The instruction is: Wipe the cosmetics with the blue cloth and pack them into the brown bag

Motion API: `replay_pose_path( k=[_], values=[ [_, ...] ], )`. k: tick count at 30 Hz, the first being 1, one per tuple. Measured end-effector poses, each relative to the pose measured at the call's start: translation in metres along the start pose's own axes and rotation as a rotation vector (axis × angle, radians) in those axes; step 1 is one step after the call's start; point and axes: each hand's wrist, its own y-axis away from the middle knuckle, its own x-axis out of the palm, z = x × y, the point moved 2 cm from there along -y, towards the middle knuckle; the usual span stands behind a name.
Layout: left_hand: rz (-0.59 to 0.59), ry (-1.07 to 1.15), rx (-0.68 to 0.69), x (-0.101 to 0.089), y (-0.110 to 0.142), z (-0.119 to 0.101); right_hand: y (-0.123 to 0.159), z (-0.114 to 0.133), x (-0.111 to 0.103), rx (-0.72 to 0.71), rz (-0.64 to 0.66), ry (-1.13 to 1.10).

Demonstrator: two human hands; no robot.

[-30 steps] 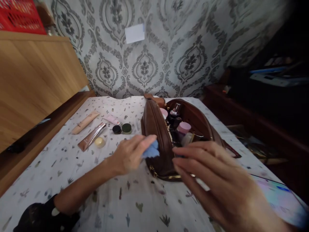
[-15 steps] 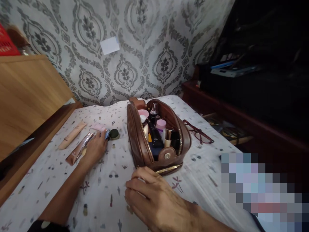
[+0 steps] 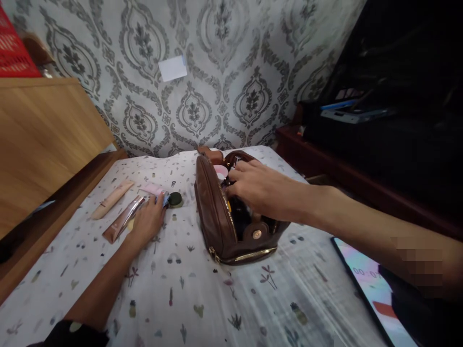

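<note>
My right hand [image 3: 258,189] reaches into the open brown makeup bag [image 3: 213,212], its fingers curled down among the cosmetics. What its fingertips grip is hidden. A pink-rimmed round container [image 3: 221,172] shows beside the fingers. My left hand [image 3: 147,218] lies on the sheet with its fingers stretched forward, holding nothing I can see. Near it are a shiny brown tube [image 3: 121,224], a pale pink tube [image 3: 152,188] and a small blue item [image 3: 166,199] at the fingertips. A peach tube [image 3: 113,199] lies farther left, and a dark green-lidded jar [image 3: 175,198] stands just beyond the hand.
A printed white sheet [image 3: 188,299] covers the surface. At lower right, a phone [image 3: 365,274] lies partly under my right forearm. A wooden panel [image 3: 47,130] rises on the left, a dark red ledge [image 3: 307,154] runs along the right, and patterned wallpaper [image 3: 195,111] stands behind.
My right hand has moved from the sheet in front of the bag up and into its opening. My left hand stays beside the tubes. The view has shifted slightly.
</note>
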Motion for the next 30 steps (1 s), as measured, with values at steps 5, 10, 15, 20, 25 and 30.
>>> replay_pose_path(
  k=[5,10,15,20,25,30],
  values=[
    [-0.028,0.011,0.024,0.002,0.001,0.003,-0.016,0.006,0.005,0.033,0.259,-0.004],
    [-0.032,-0.002,0.034,0.004,0.001,0.004,-0.017,0.005,0.005,0.035,0.308,-0.046],
    [-0.062,-0.025,0.046,0.003,0.001,0.002,-0.016,0.006,0.003,0.052,0.368,-0.094],
    [-0.035,-0.041,0.04,-0.003,0.003,-0.002,-0.016,0.001,0.008,0.203,0.237,-0.244],
    [-0.045,-0.054,0.037,-0.004,0.002,-0.003,-0.011,-0.008,0.001,0.309,0.026,-0.414],
    [-0.052,-0.065,0.043,-0.002,0.001,-0.003,-0.003,-0.013,-0.023,0.403,-0.114,-0.488]
  ],
)
